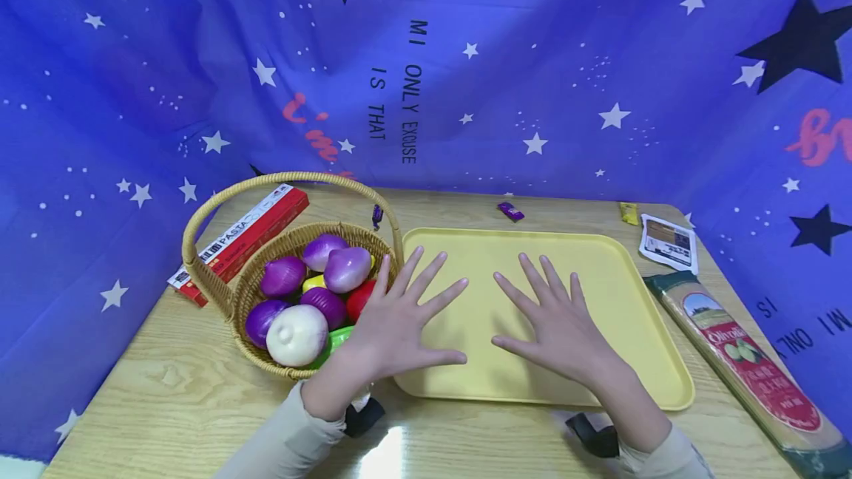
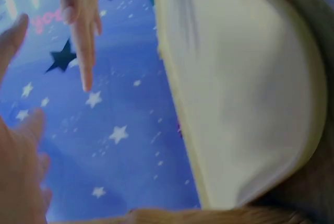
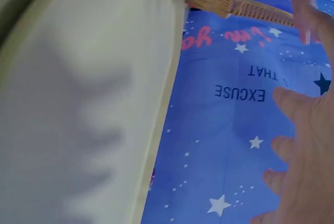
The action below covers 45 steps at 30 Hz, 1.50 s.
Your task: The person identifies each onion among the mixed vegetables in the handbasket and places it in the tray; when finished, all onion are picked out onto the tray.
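Observation:
Both hands hover with fingers spread and palms down, holding nothing. My left hand [image 1: 399,327] is above the left end of a yellow tray [image 1: 466,383] and overlaps the right rim of a wicker basket [image 1: 242,346] in the head view. Over the tray's middle is my right hand [image 1: 559,324], its fingers casting shadows on the tray in the right wrist view. The basket holds several purple onions [image 1: 282,276], a white onion [image 1: 297,335], and partly hidden red [image 1: 360,300], green [image 1: 333,344] and yellow [image 1: 314,283] items. Its arched handle stands upright.
A red pasta box [image 1: 246,239] lies behind the basket on the left. To the tray's right are a long Olivoila noodle pack [image 1: 745,368] and a white pouch [image 1: 668,242]. Small purple [image 1: 511,211] and yellow [image 1: 629,213] wrapped pieces lie near the blue star-patterned cloth [image 1: 466,94].

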Each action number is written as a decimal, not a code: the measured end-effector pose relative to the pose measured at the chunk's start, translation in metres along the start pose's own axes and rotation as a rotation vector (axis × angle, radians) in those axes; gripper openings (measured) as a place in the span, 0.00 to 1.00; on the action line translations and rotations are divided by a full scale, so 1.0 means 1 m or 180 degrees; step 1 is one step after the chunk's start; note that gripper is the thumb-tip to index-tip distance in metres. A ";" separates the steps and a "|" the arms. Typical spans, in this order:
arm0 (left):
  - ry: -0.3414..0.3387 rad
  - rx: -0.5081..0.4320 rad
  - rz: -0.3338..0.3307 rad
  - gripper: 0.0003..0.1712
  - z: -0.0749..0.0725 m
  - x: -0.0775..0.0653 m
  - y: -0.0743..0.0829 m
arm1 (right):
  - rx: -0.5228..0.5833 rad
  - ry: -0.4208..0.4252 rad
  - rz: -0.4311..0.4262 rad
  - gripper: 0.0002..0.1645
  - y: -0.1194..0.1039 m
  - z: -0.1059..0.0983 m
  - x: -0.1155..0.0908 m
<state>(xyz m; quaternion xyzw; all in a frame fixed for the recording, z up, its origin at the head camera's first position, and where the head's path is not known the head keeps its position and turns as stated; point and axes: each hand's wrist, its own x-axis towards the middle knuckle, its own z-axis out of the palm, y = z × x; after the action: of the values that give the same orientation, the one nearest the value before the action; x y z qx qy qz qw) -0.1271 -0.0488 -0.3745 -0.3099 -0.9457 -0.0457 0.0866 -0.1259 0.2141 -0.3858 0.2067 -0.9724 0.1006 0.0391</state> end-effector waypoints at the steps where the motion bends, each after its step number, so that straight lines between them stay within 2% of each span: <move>1: 0.0106 -0.0030 0.0077 0.52 -0.004 -0.001 -0.002 | 0.0035 0.0025 -0.0035 0.49 -0.002 -0.001 0.002; 4: 0.0425 -0.0128 0.0350 0.50 -0.022 -0.006 -0.008 | 0.0138 0.0095 -0.0156 0.50 -0.008 -0.007 0.007; 7: 0.0866 -0.0317 0.0613 0.44 -0.044 -0.014 -0.019 | 0.0246 0.0146 -0.0300 0.51 -0.018 -0.014 0.014; 9: 0.1325 -0.0489 0.0764 0.38 -0.058 -0.020 -0.030 | 0.0307 0.0151 -0.0395 0.51 -0.024 -0.018 0.018; 12: 0.2172 -0.0784 0.0868 0.28 -0.079 -0.031 -0.051 | 0.0371 0.0141 -0.0513 0.52 -0.034 -0.024 0.025; 14: 0.2707 -0.0969 0.0759 0.25 -0.089 -0.039 -0.067 | 0.0425 0.0104 -0.0559 0.51 -0.040 -0.026 0.029; 15: 0.2920 -0.1016 0.0629 0.25 -0.094 -0.044 -0.076 | 0.0451 0.0079 -0.0577 0.51 -0.043 -0.026 0.031; 17: 0.3236 -0.1099 0.0321 0.28 -0.099 -0.054 -0.091 | 0.0541 0.0051 -0.0593 0.51 -0.047 -0.027 0.034; 19: 0.3403 -0.1175 -0.0055 0.32 -0.103 -0.067 -0.106 | 0.0641 0.0036 -0.0605 0.50 -0.053 -0.027 0.038; 21: 0.3415 -0.1273 -0.0372 0.35 -0.105 -0.081 -0.121 | 0.0746 0.0037 -0.0643 0.50 -0.058 -0.028 0.042; 24: 0.3151 -0.1608 -0.0684 0.34 -0.103 -0.104 -0.143 | 0.0900 0.0055 -0.0736 0.49 -0.069 -0.031 0.048; 26: 0.2838 -0.1872 -0.0837 0.33 -0.100 -0.115 -0.156 | 0.1001 0.0079 -0.0826 0.49 -0.076 -0.034 0.053; 29: 0.2340 -0.2170 -0.0980 0.40 -0.097 -0.126 -0.167 | 0.1095 0.0137 -0.0976 0.48 -0.088 -0.035 0.059; 32: 0.1902 -0.2268 -0.1059 0.39 -0.095 -0.135 -0.173 | 0.1180 0.0174 -0.1168 0.48 -0.103 -0.033 0.066; 34: 0.1687 -0.2289 -0.1086 0.37 -0.094 -0.140 -0.176 | 0.1225 0.0143 -0.1273 0.48 -0.113 -0.030 0.071; 37: 0.1553 -0.2286 -0.1153 0.35 -0.093 -0.143 -0.178 | 0.1329 0.0025 -0.1357 0.47 -0.127 -0.025 0.077; 42: 0.1571 -0.2195 -0.1228 0.32 -0.092 -0.142 -0.182 | 0.1463 -0.0257 -0.1405 0.47 -0.149 -0.015 0.090; 45: 0.1572 -0.2178 -0.1277 0.32 -0.092 -0.144 -0.184 | 0.1451 -0.0418 -0.1552 0.47 -0.164 -0.007 0.099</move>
<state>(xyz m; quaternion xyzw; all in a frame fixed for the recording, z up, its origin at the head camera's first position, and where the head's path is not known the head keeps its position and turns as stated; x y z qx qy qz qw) -0.1096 -0.2934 -0.3179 -0.1114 -0.8686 -0.4432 0.1914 -0.1490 0.0300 -0.3383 0.4425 -0.8473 0.2896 -0.0479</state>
